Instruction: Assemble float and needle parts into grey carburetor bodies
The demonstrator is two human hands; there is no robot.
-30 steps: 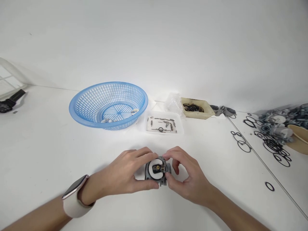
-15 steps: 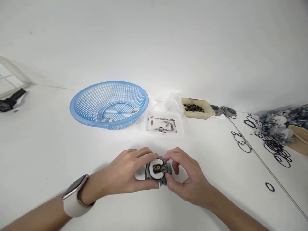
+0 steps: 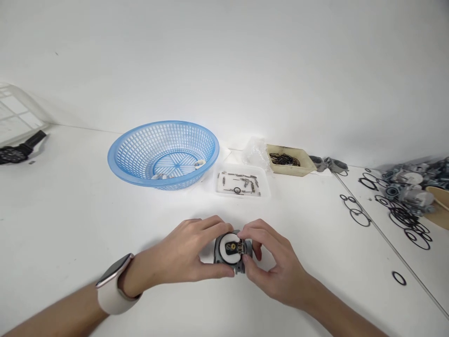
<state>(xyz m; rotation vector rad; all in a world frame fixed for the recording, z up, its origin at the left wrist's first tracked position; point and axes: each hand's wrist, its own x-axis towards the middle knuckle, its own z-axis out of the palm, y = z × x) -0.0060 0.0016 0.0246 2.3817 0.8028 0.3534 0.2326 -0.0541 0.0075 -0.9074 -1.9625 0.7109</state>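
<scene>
A grey metal carburetor sits low in the middle, its open side up. Inside it lies a white C-shaped float, with brass jets in the gap and a small metal hinge at the right. My left hand is closed on the carburetor from the left, index finger at the far edge and thumb at the near edge. From the right, my right hand closes index fingertip and thumb on the body at either end of the float hinge. Any small pin under those fingertips is too hidden to make out.
Behind the hands are a blue basket with a few white floats, a white tray of small metal parts, and a yellowish box of black O-rings. More O-rings and carburetors lie right; a black watch lies left.
The view has shifted slightly, so everything sits a little further right. Both hands keep nearly the same grip on the carburetor, the right fingertips still at the float hinge.
</scene>
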